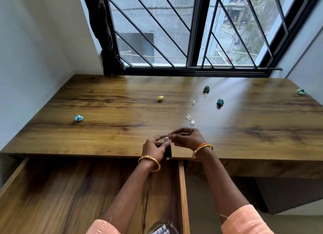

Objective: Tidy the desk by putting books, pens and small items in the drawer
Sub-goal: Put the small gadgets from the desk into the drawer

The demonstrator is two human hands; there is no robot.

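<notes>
Right now your left hand (154, 147) curls round a small dark item (168, 150) at the surface's (104, 129) front edge, while your right hand (187, 137) pinches a clear piece (169, 134) above it. Below them the drawer (70, 190) stands open. Loose clear pieces (190, 120) lie just beyond your fingers; crumpled paper balls (219, 102) sit well apart farther back.

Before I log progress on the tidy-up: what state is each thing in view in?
drawer: pulled open, nothing visible in the part shown
left hand: gripping a small dark item
right hand: pinching a small clear piece
three clear pieces: loose on the desk
five crumpled paper balls: scattered on the desk
window: cannot tell whether shut
</notes>
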